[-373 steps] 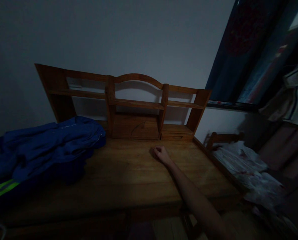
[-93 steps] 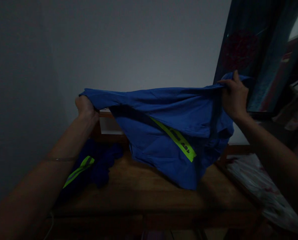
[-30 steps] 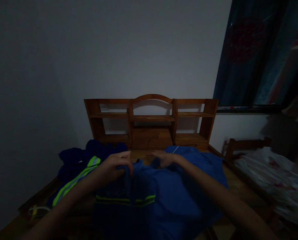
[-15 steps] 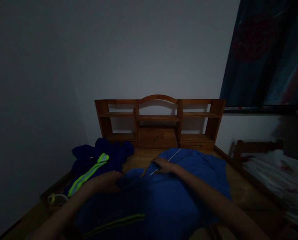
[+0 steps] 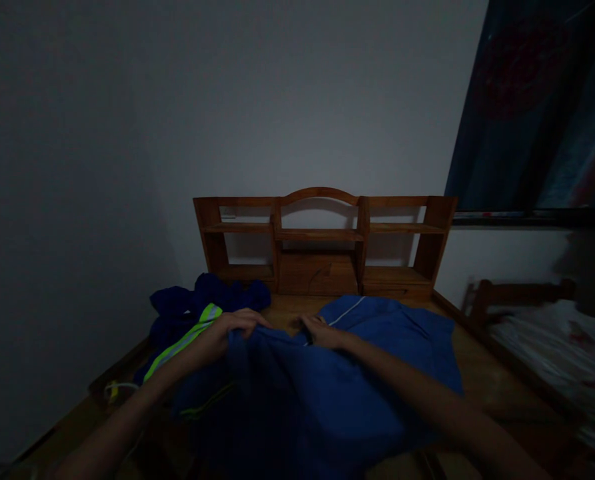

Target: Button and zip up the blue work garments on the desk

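My left fingers point(image 5: 238, 323) are clamped around a raised fold of the blue jacket point(image 5: 372, 363), which lies spread across the near middle of the counter point(image 5: 473, 365). My right fingers point(image 5: 313, 326) rest flat on the cloth, gripping nothing. A dark garment point(image 5: 203, 298) lies far left.

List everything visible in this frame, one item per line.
jacket: one, blue, spread across the desk's middle.
garment: one, dark blue with a yellow-green stripe, bunched at the desk's left rear.
desk: one, brown wood, under both clothes.
shelf: one, brown wood, at the desk's back against the wall.
cloth: one, white, right of the desk.
drape: one, dark blue, upper right.
left grip: one, bare, shut on a fold of the jacket.
right grip: one, bare, on the jacket; open or shut unclear.
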A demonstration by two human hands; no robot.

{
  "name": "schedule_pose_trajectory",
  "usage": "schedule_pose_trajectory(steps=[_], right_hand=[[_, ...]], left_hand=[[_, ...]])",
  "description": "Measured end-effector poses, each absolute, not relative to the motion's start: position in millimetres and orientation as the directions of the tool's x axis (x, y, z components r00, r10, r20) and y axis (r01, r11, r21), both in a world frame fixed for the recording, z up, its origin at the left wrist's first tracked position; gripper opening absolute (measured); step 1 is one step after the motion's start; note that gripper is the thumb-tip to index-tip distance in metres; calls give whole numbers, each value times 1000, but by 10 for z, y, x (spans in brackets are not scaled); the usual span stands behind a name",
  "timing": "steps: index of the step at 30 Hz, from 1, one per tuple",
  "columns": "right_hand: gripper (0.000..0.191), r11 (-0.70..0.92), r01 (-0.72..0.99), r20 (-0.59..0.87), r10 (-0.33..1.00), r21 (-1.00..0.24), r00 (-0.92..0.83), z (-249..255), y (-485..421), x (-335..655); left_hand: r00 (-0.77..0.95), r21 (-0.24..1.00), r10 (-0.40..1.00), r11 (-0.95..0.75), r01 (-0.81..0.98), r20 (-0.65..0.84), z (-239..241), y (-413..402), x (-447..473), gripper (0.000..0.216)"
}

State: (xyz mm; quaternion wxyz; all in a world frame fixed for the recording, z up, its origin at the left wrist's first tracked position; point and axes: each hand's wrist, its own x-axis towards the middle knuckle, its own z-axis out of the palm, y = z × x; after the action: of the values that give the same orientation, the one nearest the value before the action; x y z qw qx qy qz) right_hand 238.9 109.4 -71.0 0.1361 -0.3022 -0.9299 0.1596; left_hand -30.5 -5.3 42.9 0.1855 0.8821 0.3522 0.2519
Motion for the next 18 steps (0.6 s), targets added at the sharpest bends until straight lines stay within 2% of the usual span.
schedule_pose_trajectory(steps=[3,5,6,9,12,13,15,18], right_hand=[[41,756,496,12,554,-428,-833,-635,988,2254],[24,785,516,-93,518,-342,-850,-482,922,2237],[22,796,543,-91,540,-267,-837,-370,897,2262],[32,711,700,105,702,-64,-704,85,878,2456],[43,530,848,334,796,20,-505,640,892,2705],[42,430,900,443,794,74,-416,825,883,2768],[40,268,950,609,730,162,-310,1165,835,2841],[40,166,963,702,660,211,-268,1557,739,2855]], left_hand=[[643,488,672,-728,481,369,621,-169,-129,25],[649,477,654,-745,466,389,717,-231,-70,25],[646,470,655,-747,470,393,749,-247,-67,25],[613,422,680,-732,535,402,783,-203,-168,19],[608,218,669,-729,649,428,779,-21,-340,9],[617,110,657,-718,687,432,786,54,-381,8],[635,-111,643,-660,743,428,828,193,-409,21],[616,-310,647,-534,787,449,939,318,-315,26]])
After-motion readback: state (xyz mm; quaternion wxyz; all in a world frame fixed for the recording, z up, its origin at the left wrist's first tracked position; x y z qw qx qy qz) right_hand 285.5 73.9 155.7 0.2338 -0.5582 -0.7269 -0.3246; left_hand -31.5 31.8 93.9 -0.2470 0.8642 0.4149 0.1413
